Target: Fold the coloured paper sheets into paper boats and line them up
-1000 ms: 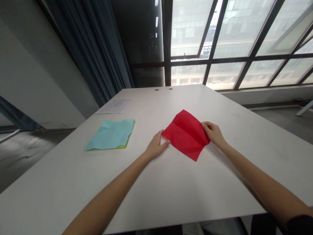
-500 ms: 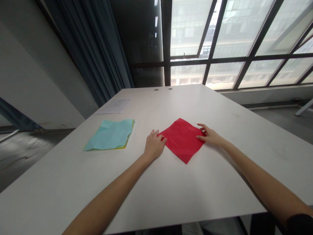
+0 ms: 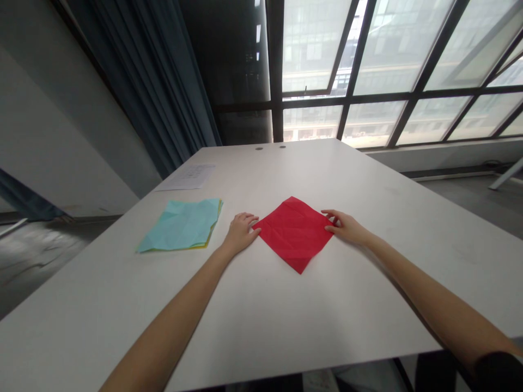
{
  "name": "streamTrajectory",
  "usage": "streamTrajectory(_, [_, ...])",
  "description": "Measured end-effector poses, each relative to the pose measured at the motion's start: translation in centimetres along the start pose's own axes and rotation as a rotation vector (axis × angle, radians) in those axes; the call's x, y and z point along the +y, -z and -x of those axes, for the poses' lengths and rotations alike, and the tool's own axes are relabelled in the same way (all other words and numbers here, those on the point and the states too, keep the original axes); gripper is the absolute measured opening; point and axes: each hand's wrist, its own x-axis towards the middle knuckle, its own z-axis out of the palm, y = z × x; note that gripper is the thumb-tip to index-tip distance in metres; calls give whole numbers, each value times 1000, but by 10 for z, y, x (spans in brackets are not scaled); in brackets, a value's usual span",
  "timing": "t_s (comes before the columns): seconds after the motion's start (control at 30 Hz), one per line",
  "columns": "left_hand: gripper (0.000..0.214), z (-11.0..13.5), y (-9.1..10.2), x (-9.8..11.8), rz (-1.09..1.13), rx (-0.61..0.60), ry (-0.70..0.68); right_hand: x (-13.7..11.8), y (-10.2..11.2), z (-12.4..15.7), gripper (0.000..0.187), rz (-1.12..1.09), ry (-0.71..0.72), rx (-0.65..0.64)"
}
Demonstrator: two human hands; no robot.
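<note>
While the red paper square lies flat like a diamond on the white table, the left hand presses its left corner with loosely spread fingers and the right hand touches its right corner, fingers extended. Farther left sits a light blue paper stack.

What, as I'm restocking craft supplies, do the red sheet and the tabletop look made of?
Red sheet: thin matte paper, it seems; crease lines cross it and it lies flat. Tabletop: smooth white laminate or painted board, probably; faint sheen, core hidden.
</note>
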Motion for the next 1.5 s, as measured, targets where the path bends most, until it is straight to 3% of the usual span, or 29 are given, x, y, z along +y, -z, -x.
streamTrajectory(0.27, [30, -1, -2, -1, 86, 1, 34, 3, 2, -1, 44, 15, -4, 10])
streamTrajectory(0.43, [17, -2, 3, 1, 166, -12, 77, 2, 3, -1, 31, 62, 7, 15])
streamTrajectory(0.67, [16, -2, 2, 2, 149, 1, 92, 5, 4, -2, 21, 61, 76, 62])
streamTrajectory(0.83, [20, -1, 1, 4, 65, 13, 98, 9, 2, -3, 27, 92, 130, 40])
streamTrajectory(1.0, [23, 1, 2, 8, -22, 43, 100, 11, 2, -2, 34, 268, 160, 24])
streamTrajectory(1.27, [25, 6, 8, 48, -92, 84, -67, -38, 3, 5, 26, 474, 256, 84])
streamTrajectory(1.5, [41, 12, 0, 82, -87, -142, -260, -70, -25, 10, 37, 406, 375, -23])
